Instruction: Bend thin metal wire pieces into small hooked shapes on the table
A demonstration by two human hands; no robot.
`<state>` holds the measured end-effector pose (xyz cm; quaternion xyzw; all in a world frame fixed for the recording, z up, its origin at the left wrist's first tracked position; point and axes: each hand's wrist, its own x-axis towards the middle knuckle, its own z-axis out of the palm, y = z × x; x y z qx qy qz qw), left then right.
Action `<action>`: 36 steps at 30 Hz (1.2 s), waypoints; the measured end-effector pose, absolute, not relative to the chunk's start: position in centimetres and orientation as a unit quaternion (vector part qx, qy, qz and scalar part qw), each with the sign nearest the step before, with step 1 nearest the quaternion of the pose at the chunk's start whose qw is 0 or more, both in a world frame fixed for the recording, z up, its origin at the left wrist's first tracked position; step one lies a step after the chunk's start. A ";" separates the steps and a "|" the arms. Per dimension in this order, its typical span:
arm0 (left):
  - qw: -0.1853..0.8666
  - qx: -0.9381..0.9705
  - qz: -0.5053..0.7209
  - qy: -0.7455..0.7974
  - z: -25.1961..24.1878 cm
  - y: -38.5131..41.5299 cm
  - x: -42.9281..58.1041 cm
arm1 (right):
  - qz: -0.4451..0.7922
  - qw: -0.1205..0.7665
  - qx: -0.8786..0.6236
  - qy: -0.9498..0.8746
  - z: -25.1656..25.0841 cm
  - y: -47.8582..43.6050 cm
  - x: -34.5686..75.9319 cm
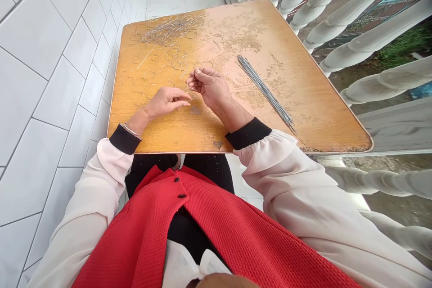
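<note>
Over the front middle of the wooden table, my left hand point(165, 102) and my right hand point(211, 86) are close together but apart. A thin wire point(193, 96), curved and barely visible, runs between their fingertips. My left thumb and fingers pinch its lower end. On the right, my fingers are curled with the thumb pressed against them, gripping the wire; part of it is hidden by the hand. Just beyond my hands lie several loose curled wires point(173, 60). To the right of my right hand rests a bundle of straight grey wires point(265, 92), laid diagonally.
A tangled heap of thin wires point(168, 29) covers the table's far left corner. The tabletop point(162, 137) has worn, peeling patches. A white tiled wall point(67, 81) stands close on the left, and a white balustrade point(357, 49) runs along the right.
</note>
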<state>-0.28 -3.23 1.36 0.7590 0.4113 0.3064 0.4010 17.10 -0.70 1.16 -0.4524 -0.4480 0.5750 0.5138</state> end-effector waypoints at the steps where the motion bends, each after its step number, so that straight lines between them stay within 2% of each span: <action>1: 0.420 0.739 0.315 0.421 1.4 -3.2 -0.2 | 0.569 0.519 -0.452 -0.450 1.2 -0.6 17.2; 9: 0.587 0.556 0.341 0.480 1.5 -2.1 -0.5 | 0.572 0.535 -0.442 -0.437 0.9 -0.1 17.5; 18: 0.675 0.489 0.285 0.473 1.0 -2.0 -0.2 | 0.606 0.533 -0.443 -0.391 0.8 -0.1 16.7; 31: 0.685 0.515 0.239 0.457 1.2 -1.9 -0.5 | 0.620 0.532 -0.426 -0.389 0.5 -0.1 16.4; 36: 0.592 0.529 0.374 0.478 1.1 -1.3 -0.5 | 0.629 0.492 -0.438 -0.412 1.0 -0.7 16.1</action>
